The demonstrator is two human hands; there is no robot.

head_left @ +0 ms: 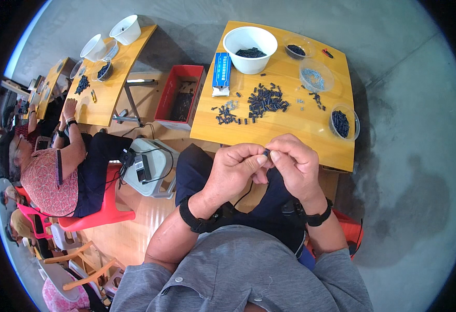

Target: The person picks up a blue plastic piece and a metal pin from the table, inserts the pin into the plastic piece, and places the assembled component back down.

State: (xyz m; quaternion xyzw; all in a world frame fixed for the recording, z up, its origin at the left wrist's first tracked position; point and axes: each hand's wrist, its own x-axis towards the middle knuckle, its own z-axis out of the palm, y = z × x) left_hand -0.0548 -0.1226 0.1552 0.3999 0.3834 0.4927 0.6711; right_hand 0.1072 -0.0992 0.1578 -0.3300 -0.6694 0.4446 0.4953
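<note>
A small black plastic part (pixel 266 152) is pinched between both my hands, just off the near edge of the wooden table (pixel 215 127). My left hand (pixel 241 162) grips it from the left with thumb and forefinger. From the other side, the thumb and fingers of my right hand (pixel 294 160) close on it; its exact shape is mostly hidden. Beyond my hands lies a loose pile of small black parts (pixel 267 101). A smaller group of black parts (pixel 228 117) lies to its left, beside some tiny clear or silvery pieces (pixel 231 105).
On the table stand a white tub (pixel 250 39), a blue box (pixel 221 73), a clear bowl of small pale pieces (pixel 313 78) and bowls of black parts (pixel 340 124). Left are a red bin (pixel 168 101), a grey stool (pixel 152 177) with a cable, and a seated person (pixel 51 171).
</note>
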